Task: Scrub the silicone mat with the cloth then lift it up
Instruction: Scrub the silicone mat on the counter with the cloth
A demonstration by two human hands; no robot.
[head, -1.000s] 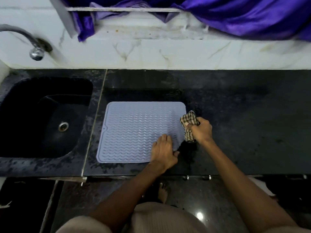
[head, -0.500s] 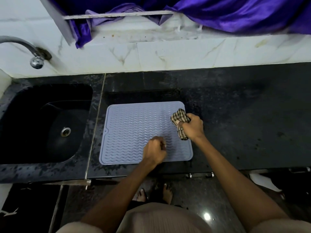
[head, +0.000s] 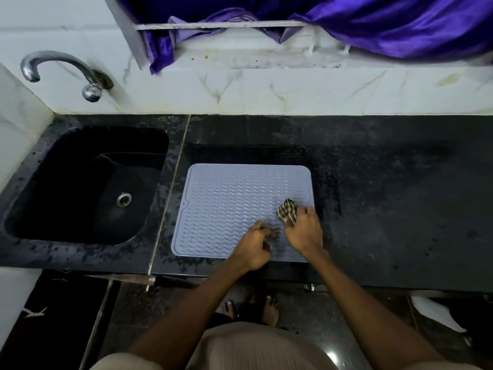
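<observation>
mat (head: 226, 209): grey, ribbed, flat on black bench (head: 386, 209), centre frame. right hand (head: 305, 232) grips checked cloth (head: 287, 211) on mat's right side. left hand (head: 253, 247) fingers curled, pressing mat's lower edge.

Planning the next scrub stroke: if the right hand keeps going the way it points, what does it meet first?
Only more silicone mat, then its far edge and bare countertop; the right hand looks unobstructed.

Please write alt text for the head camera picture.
A person's right hand grips a checked cloth on a pale blue ribbed silicone mat lying flat on a black stone counter; the left hand, fingers curled, rests on the mat.
</observation>
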